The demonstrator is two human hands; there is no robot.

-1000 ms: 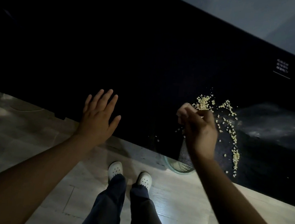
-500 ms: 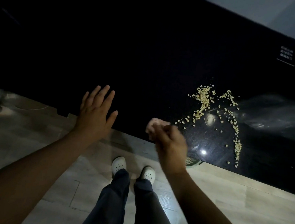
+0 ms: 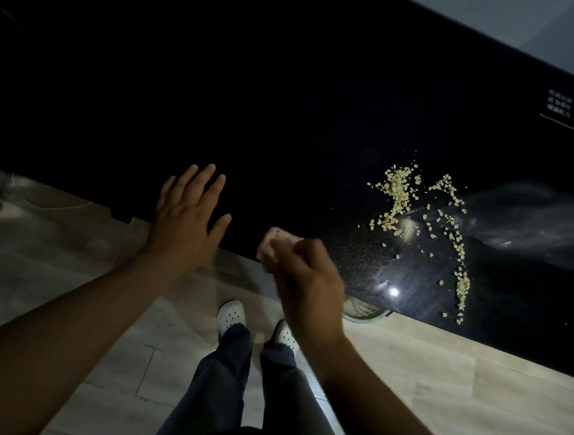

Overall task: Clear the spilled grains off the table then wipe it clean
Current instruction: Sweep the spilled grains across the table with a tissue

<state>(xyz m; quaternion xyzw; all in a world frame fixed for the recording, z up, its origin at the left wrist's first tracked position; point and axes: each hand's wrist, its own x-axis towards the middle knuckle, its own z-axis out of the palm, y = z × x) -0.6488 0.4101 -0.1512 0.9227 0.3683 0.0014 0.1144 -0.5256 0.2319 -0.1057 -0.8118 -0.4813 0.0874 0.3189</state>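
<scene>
Gripping a small pinkish pad (image 3: 274, 247), the right hand (image 3: 307, 287) hangs over the near edge of the black table (image 3: 287, 114), fingers curled round it and the knuckles turned toward the camera. Whether the pad is a cloth or a sponge cannot be told in this dim light, nor whether it touches the tabletop. The left hand (image 3: 185, 223) holds nothing. It lies over the same near edge, farther left, with straight, slightly spread fingers pointing toward the far side.

The spilled grains (image 3: 397, 195) lie to the right of both hands, apart from the pad. One thicker pale clump sits toward the far side, and a thinner trail curves from it toward the near edge at the right. A round container with a greenish rim (image 3: 362, 310) shows just below the near edge, beside the right wrist. White printed marks (image 3: 559, 105) sit at the far right of the tabletop. Below, two white perforated shoes (image 3: 232, 316) and dark trousers (image 3: 221, 383) stand on a pale wood floor (image 3: 437, 383).
</scene>
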